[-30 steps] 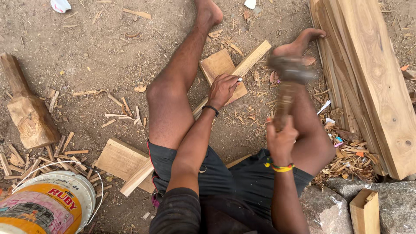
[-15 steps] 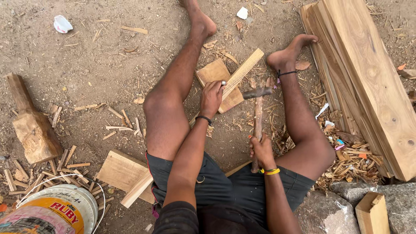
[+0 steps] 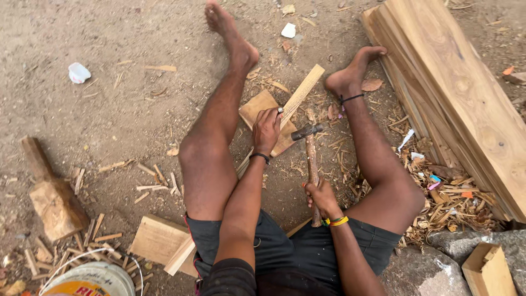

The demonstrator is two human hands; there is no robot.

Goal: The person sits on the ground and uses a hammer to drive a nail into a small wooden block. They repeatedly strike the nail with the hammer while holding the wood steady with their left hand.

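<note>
over on the left, a wooden block (image 3: 52, 200) and a white bucket (image 3: 90, 279) sit on the dirt. moving in, our left hand (image 3: 267, 129) pinches a small nail upright on the narrow strip (image 3: 298, 96) laid across the square board (image 3: 263, 112) between our legs. a second ago the hammer (image 3: 309, 159) was up and blurred; now its head has dropped to just beside that nail, our right hand (image 3: 323, 198) clenched low on the handle. we judge the blow is landing. far right, stacked planks (image 3: 460, 93).
</note>
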